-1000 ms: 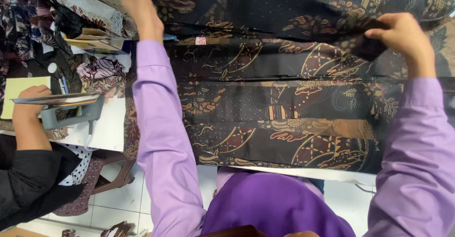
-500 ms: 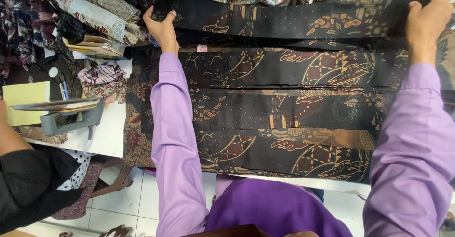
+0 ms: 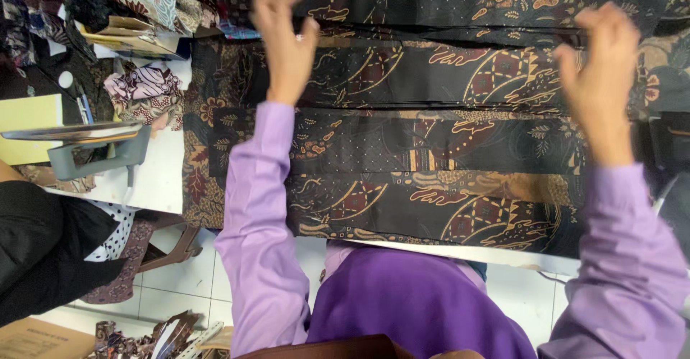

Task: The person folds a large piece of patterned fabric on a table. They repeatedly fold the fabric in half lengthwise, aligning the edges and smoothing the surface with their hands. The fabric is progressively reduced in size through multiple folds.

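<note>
Two hands: both raised over the dark cloth, both in lilac sleeves.
Left hand (image 3: 286, 39): fingers loosely spread and curled, released, holding nothing; it hovers over the far left part of the cloth.
Right hand (image 3: 600, 71): blurred; fingers seem spread and released, with no cloth visibly pinched.
Batik cloth (image 3: 431, 150): one long black piece with brown, gold and maroon motifs, laid in about five stacked folds across the table, from the near edge to the far edge.
Fabric pile (image 3: 136, 0): several folded patterned cloths heaped at far left; exact count cannot be told.
Grey stand (image 3: 100, 159): one, at left on the white tabletop (image 3: 162, 179), with a flat dark panel resting on it.
Other person: one black sleeve (image 3: 36, 251) at near left.
</note>
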